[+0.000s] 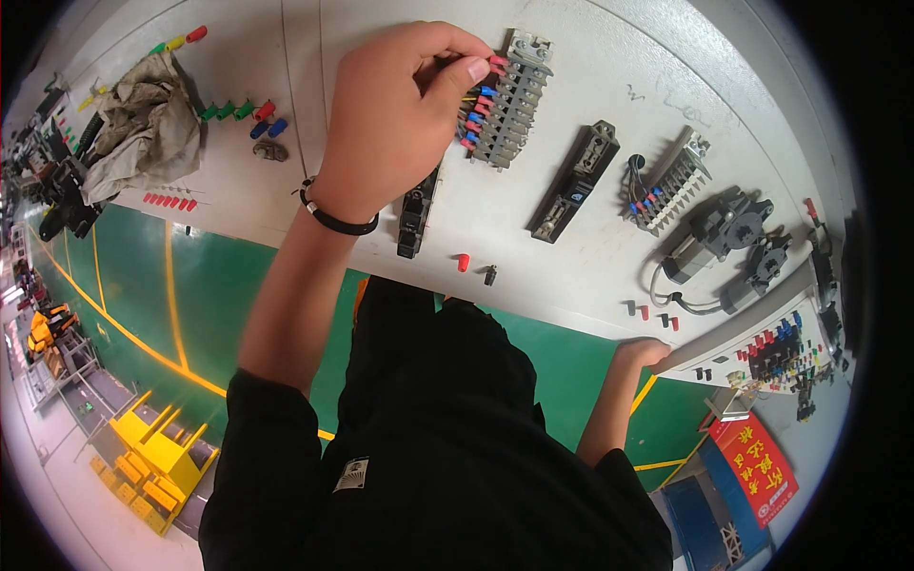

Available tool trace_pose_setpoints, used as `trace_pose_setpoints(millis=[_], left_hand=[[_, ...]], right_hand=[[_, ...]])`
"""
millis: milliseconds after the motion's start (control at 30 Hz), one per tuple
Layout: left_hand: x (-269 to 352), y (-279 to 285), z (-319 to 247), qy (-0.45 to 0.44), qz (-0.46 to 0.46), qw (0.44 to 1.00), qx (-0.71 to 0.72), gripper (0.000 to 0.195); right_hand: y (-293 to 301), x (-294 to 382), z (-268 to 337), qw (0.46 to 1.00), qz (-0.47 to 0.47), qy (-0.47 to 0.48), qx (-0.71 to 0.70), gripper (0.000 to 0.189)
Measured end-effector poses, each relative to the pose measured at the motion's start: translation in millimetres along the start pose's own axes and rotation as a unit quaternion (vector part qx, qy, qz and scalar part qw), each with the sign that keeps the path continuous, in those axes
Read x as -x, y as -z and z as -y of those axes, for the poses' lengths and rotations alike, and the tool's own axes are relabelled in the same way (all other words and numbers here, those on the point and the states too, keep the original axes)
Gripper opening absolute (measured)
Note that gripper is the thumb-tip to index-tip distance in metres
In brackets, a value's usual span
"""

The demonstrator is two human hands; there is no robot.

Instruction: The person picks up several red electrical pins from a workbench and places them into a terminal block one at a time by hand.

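Observation:
My left hand reaches over the white tabletop. Its thumb and index finger pinch a red insulated crimp terminal at the upper left end of a grey terminal block. Below the fingertips, several more red and blue crimp terminals line the block's left side. The back of the hand hides most of their wires. Over at the right, my right hand rests at the table's front edge, partly hidden, its fingers not clearly seen. Between the block and my body lies a black housing, partly covered by my left wrist.
A black fuse holder, a smaller wired terminal block and grey electric motors lie to the right. Near the front edge are a red connector and a black one. A crumpled cloth and green connectors occupy the left.

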State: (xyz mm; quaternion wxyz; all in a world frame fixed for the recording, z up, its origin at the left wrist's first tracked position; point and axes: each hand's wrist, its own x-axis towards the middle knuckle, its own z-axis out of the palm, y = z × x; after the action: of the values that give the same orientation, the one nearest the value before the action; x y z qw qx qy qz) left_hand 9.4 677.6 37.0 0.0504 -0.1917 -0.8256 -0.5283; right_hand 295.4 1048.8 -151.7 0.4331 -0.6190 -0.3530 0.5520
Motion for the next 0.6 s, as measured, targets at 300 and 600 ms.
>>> trace_pose_setpoints(millis=[300, 600], left_hand=[[-1, 0, -1, 0.008, 0.008, 0.999, -0.029, 0.012], [5, 1, -9, -0.017, -0.053, 0.995, -0.082, 0.011]], right_hand=[[-5, 8, 5, 1.000, -0.014, 0.009, -0.004, 0.052], [-11, 19, 10, 0.999, -0.007, 0.041, 0.029, 0.062]])
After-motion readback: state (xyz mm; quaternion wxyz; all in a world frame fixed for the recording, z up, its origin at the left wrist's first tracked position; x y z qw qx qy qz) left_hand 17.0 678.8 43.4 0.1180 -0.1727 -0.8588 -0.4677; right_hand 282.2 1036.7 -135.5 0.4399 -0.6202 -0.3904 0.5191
